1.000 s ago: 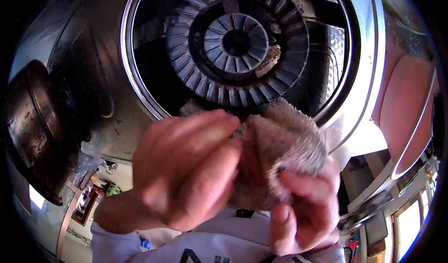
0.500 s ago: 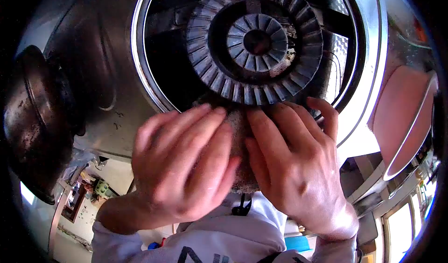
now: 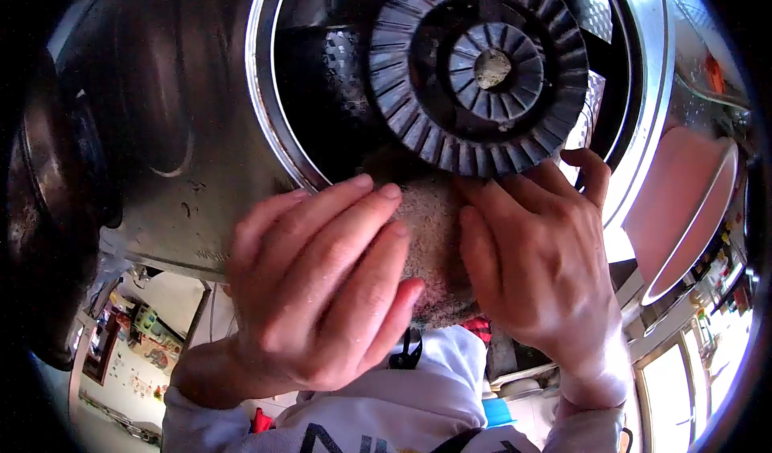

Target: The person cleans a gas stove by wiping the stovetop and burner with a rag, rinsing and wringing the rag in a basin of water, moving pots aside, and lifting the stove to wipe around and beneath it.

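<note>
The burner (image 3: 493,68) sits within the round metal rim (image 3: 273,123), and the cloth (image 3: 438,248) lies before it, between the left hand (image 3: 318,292) and right hand (image 3: 539,252). Rightward stands a basin (image 3: 683,203); far left, a pot (image 3: 48,228) (partly lost in shadow).

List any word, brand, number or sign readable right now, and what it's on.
"N" on the white sweatshirt; the marks after it are partly cut off, unreadable.
Burner: no lettering that I can make out.
Background clutter at lower left: too small and blurred to read.
</note>
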`<act>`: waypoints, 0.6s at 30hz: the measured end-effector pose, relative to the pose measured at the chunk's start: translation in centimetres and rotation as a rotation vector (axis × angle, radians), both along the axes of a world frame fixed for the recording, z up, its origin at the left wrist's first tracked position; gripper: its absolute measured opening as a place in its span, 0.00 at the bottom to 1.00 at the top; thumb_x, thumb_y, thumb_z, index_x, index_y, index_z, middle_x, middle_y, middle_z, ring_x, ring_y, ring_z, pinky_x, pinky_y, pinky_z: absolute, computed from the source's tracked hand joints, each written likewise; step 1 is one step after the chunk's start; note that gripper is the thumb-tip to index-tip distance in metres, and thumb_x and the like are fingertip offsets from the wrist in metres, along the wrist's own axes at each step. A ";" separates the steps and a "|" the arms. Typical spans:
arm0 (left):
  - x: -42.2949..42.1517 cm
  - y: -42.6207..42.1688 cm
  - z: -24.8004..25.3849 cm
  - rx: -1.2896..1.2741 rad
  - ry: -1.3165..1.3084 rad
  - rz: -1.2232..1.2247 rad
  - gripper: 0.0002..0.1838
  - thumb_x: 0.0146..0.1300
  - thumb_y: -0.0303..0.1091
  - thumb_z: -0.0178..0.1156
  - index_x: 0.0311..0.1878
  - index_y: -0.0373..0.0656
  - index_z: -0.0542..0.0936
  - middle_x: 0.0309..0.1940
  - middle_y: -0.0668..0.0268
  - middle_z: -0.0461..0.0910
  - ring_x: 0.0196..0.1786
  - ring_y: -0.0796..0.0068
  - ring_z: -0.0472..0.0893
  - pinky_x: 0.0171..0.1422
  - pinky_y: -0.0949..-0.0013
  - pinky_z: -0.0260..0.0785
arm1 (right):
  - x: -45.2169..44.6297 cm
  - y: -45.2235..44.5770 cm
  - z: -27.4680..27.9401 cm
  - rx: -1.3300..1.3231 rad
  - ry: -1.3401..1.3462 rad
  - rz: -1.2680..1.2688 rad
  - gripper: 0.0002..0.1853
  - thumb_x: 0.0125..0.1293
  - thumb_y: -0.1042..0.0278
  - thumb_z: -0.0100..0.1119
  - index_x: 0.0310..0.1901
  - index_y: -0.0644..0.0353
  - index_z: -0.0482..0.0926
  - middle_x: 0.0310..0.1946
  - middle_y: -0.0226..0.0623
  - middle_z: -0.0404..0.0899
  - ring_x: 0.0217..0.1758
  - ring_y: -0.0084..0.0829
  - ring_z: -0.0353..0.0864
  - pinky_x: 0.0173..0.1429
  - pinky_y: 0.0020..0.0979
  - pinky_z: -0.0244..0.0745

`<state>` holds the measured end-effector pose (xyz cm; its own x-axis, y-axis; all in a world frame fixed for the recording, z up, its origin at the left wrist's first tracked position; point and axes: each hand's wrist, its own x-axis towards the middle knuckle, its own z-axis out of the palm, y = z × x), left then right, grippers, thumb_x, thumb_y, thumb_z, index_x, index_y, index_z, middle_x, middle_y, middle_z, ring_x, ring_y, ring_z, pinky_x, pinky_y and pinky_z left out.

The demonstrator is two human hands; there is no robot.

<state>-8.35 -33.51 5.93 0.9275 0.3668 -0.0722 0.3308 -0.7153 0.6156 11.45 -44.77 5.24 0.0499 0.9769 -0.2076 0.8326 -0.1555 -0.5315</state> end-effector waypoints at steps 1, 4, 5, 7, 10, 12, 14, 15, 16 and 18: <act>0.1 -0.1 0.0 0.001 0.006 0.003 0.19 0.63 0.36 0.66 0.53 0.32 0.81 0.56 0.48 0.84 0.57 0.48 0.84 0.64 0.47 0.70 | -0.3 -0.7 -0.8 0.095 0.001 -0.024 0.16 0.59 0.82 0.68 0.49 0.65 0.80 0.35 0.43 0.84 0.36 0.44 0.81 0.56 0.54 0.68; 0.6 -0.4 0.1 0.009 0.022 -0.001 0.22 0.64 0.39 0.66 0.55 0.31 0.81 0.57 0.49 0.83 0.59 0.49 0.84 0.67 0.46 0.68 | 0.2 -0.2 0.2 0.025 0.008 -0.002 0.15 0.58 0.83 0.68 0.47 0.66 0.81 0.35 0.42 0.84 0.37 0.44 0.82 0.56 0.54 0.68; 0.7 -0.5 0.0 0.012 0.019 0.001 0.22 0.64 0.40 0.66 0.55 0.31 0.81 0.57 0.49 0.84 0.59 0.50 0.84 0.68 0.46 0.67 | 0.4 0.6 1.0 -0.066 0.016 0.008 0.14 0.58 0.83 0.68 0.47 0.66 0.81 0.35 0.42 0.84 0.38 0.44 0.82 0.57 0.54 0.69; 0.8 -0.7 -0.2 -0.003 0.009 0.008 0.24 0.64 0.41 0.67 0.55 0.31 0.82 0.57 0.48 0.83 0.59 0.50 0.83 0.69 0.46 0.66 | 0.4 0.9 1.4 -0.123 -0.015 0.012 0.14 0.57 0.83 0.68 0.45 0.66 0.82 0.35 0.41 0.83 0.40 0.45 0.82 0.59 0.56 0.69; 1.2 -0.9 -0.5 -0.015 0.011 -0.012 0.26 0.65 0.43 0.67 0.57 0.30 0.81 0.58 0.47 0.81 0.59 0.49 0.83 0.70 0.45 0.66 | 0.2 -0.1 0.9 -0.049 -0.089 -0.016 0.12 0.57 0.82 0.67 0.44 0.66 0.82 0.34 0.42 0.83 0.45 0.46 0.83 0.65 0.58 0.67; 1.6 -1.1 -0.5 -0.030 0.042 -0.016 0.27 0.65 0.44 0.67 0.58 0.30 0.81 0.58 0.47 0.81 0.59 0.49 0.82 0.70 0.44 0.66 | 0.5 -0.6 0.2 -0.019 -0.107 -0.036 0.10 0.58 0.79 0.65 0.43 0.65 0.82 0.35 0.43 0.83 0.48 0.46 0.83 0.71 0.59 0.63; 2.1 -1.3 -0.4 -0.055 0.054 -0.014 0.28 0.66 0.45 0.66 0.58 0.29 0.81 0.58 0.46 0.80 0.58 0.48 0.82 0.69 0.44 0.67 | 1.0 -1.8 -1.0 0.069 -0.179 -0.019 0.09 0.59 0.77 0.63 0.42 0.65 0.83 0.36 0.44 0.84 0.52 0.47 0.84 0.78 0.58 0.57; 2.3 -1.4 -0.4 -0.070 0.052 -0.009 0.28 0.66 0.45 0.66 0.58 0.29 0.81 0.58 0.46 0.80 0.58 0.48 0.82 0.69 0.44 0.67 | 1.2 -1.6 -1.0 0.051 -0.203 -0.021 0.09 0.59 0.76 0.63 0.42 0.65 0.83 0.37 0.44 0.85 0.54 0.48 0.84 0.80 0.57 0.55; 2.6 -1.5 -0.5 -0.084 0.051 -0.004 0.28 0.66 0.46 0.66 0.58 0.29 0.81 0.58 0.46 0.80 0.57 0.48 0.82 0.69 0.44 0.68 | 1.3 -1.1 -1.0 0.033 -0.228 -0.022 0.09 0.59 0.76 0.62 0.42 0.64 0.83 0.38 0.45 0.86 0.56 0.48 0.84 0.82 0.57 0.53; 3.3 -1.6 -0.4 -0.106 0.064 -0.014 0.27 0.66 0.44 0.66 0.57 0.29 0.82 0.56 0.47 0.81 0.56 0.48 0.82 0.66 0.45 0.70 | 1.6 0.4 0.7 -0.118 -0.245 -0.029 0.11 0.57 0.76 0.63 0.44 0.63 0.84 0.42 0.43 0.88 0.61 0.47 0.83 0.82 0.56 0.56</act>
<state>-5.02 -35.08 5.51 0.9247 0.3409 -0.1693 0.3623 -0.6521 0.6660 13.01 -44.34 5.89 0.1400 0.9442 -0.2980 0.9285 -0.2298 -0.2916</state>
